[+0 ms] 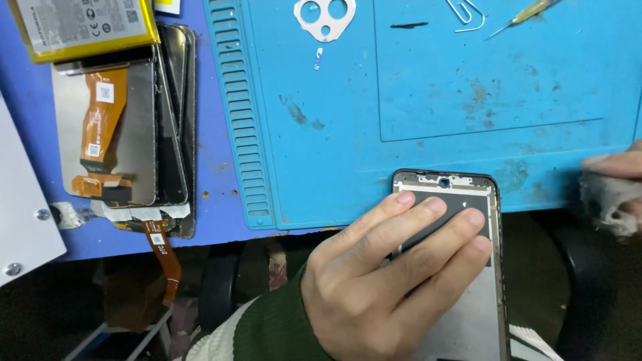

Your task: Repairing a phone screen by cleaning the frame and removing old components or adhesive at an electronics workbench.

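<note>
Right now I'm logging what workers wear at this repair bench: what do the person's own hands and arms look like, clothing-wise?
Both hands are bare, no gloves or rings visible. The left hand comes out of a dark green knitted sleeve with a cream or white ribbed part beside it. Of the right hand only the fingers show at the frame's edge, so its sleeve cannot be seen.

a person's bare left hand (pixel 394 274) with four fingers (pixel 428 220) and short, plain nails, no rings or glove. the wrist comes out of a dark green knitted sleeve (pixel 274 331), ribbed, with a cream white band beside it. at the right edge only the fingertips of the bare right hand (pixel 618 164) show, sleeve out of view
</note>
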